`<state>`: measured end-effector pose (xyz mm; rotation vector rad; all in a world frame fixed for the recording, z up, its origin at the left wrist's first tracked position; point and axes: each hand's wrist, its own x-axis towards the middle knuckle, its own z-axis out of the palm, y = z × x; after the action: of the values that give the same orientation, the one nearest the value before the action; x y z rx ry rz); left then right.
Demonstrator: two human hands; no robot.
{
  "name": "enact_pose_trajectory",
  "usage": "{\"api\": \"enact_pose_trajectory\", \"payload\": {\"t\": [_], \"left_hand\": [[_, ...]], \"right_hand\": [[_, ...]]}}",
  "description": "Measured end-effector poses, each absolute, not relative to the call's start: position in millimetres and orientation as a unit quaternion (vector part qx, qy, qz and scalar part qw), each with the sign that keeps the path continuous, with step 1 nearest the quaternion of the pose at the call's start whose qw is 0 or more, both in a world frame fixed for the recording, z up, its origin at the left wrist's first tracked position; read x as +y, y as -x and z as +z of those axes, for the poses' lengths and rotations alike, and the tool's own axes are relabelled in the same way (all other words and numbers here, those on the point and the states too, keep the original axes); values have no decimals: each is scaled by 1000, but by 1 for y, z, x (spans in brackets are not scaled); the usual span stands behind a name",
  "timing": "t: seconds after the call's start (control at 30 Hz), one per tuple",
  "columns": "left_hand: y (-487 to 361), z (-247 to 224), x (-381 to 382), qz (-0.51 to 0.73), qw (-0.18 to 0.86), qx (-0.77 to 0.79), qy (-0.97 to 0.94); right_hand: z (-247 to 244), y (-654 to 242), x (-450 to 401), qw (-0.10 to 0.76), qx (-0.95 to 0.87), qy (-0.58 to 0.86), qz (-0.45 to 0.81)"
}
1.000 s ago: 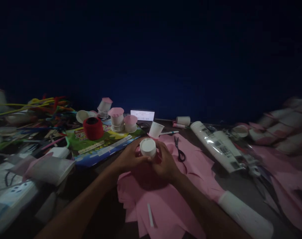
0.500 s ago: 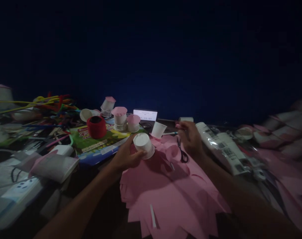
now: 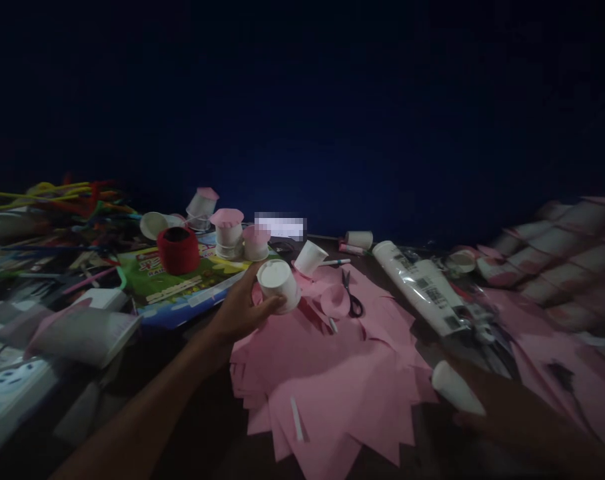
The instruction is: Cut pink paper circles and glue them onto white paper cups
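My left hand (image 3: 245, 307) is closed around a white paper cup (image 3: 277, 283), its round end tilted up toward me. At the lower right, my right hand (image 3: 482, 397) is wrapped round another white paper cup (image 3: 455, 387), dim and partly hidden by the fingers. Between the hands lies a spread of pink paper sheets (image 3: 342, 393). On them are scissors (image 3: 353, 297), a curled pink paper piece (image 3: 334, 301) and a narrow white strip (image 3: 297, 419). A tilted white cup with a pink rim piece (image 3: 310, 259) stands behind.
Pink-topped cups (image 3: 227, 230) and a red yarn roll (image 3: 178, 251) sit on a colourful pack (image 3: 147, 283). Left are pipe cleaners (image 3: 82, 197) and a power strip (image 3: 20, 387). Right are plastic-wrapped cups (image 3: 407, 280) and stacked cups (image 3: 562, 260). A pink tube (image 3: 352, 249) lies behind.
My right hand has left the pink tube at the back and come down to the lower right, where it now holds a white cup. My left hand still holds its cup; the view shifted slightly.
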<state>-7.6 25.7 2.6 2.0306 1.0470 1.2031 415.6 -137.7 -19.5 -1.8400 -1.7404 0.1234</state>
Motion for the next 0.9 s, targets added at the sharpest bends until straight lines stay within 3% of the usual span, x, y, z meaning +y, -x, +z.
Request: {"api": "enact_pose_trajectory", "payload": {"t": [0.03, 0.1, 0.27, 0.4, 0.5, 0.63, 0.77, 0.9], "left_hand": [[7, 3, 26, 447, 276, 391, -756], [6, 3, 26, 450, 277, 389, -755], [4, 6, 24, 462, 280, 380, -751], [5, 3, 21, 452, 284, 390, -750], [4, -3, 21, 449, 303, 388, -746], [5, -5, 22, 431, 320, 392, -747], [12, 5, 27, 476, 333, 378, -721], [26, 16, 38, 584, 411, 352, -604]], "right_hand": [[-20, -420, -138, 236, -676, 696, 56], [-9, -418, -129, 206, -679, 704, 40], [25, -365, -52, 378, -608, 694, 78], [1, -330, 24, 470, -564, 679, 27], [-29, -321, 59, 503, -544, 672, -4], [-51, -325, 68, 491, -546, 678, 45], [-44, -324, 51, 498, -532, 684, 8], [-25, -304, 27, 563, -536, 629, -26]]}}
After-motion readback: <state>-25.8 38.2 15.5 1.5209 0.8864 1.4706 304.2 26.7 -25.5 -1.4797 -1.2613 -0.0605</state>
